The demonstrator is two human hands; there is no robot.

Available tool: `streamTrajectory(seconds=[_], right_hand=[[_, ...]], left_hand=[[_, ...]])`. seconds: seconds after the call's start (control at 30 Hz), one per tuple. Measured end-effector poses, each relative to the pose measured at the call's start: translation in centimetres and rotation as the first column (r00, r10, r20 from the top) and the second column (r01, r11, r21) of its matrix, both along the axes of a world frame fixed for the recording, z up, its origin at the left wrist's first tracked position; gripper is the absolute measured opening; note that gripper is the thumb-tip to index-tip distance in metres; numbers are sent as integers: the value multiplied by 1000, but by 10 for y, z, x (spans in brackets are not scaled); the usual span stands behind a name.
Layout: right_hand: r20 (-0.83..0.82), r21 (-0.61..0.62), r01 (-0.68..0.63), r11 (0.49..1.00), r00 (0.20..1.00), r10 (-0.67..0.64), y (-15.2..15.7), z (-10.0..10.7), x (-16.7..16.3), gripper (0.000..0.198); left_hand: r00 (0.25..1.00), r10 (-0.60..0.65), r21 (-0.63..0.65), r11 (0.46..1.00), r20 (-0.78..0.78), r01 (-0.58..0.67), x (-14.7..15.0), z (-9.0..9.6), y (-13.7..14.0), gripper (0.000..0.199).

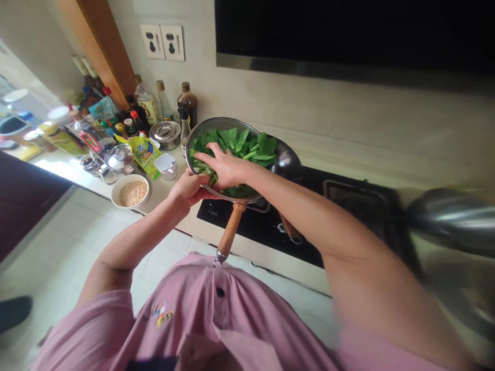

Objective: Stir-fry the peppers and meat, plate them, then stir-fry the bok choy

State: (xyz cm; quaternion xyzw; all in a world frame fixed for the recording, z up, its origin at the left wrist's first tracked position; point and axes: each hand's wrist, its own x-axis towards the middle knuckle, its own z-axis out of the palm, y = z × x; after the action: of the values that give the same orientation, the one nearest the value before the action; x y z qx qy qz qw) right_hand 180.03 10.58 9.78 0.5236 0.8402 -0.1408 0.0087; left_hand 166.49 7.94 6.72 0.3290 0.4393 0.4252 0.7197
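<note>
Over the hob (257,233), the bowl (222,121) overlaps the wok (288,154); the greens (232,138) fill it. The right hand (226,167) spreads its fingers among the leaves, gripping nothing visible; the left hand (191,186) is curled round the near-left rim. Best to keep that rim steady and use light fingers, sparing the leaves.

Light is brightening the left worktop (54,166), a pale wall (348,121) is rising beyond, tiles (95,211) are covering the floor (58,273).
</note>
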Motion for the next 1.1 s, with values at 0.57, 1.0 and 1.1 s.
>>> streamTrajectory(seconds=[0.57,1.0,1.1], right_hand=[[-475,116,234,965,867,-153,40,2,43,45],[-501,124,646,753,696,-515,64,-12,142,49],[-394,87,596,798,756,-522,63,-24,140,68]], left_hand=[[999,40,-105,994,1,-40,5,1,9,38],[961,273,-8,962,-55,-274,-43,12,12,56],[957,284,18,959,-59,-283,-44,18,9,58]])
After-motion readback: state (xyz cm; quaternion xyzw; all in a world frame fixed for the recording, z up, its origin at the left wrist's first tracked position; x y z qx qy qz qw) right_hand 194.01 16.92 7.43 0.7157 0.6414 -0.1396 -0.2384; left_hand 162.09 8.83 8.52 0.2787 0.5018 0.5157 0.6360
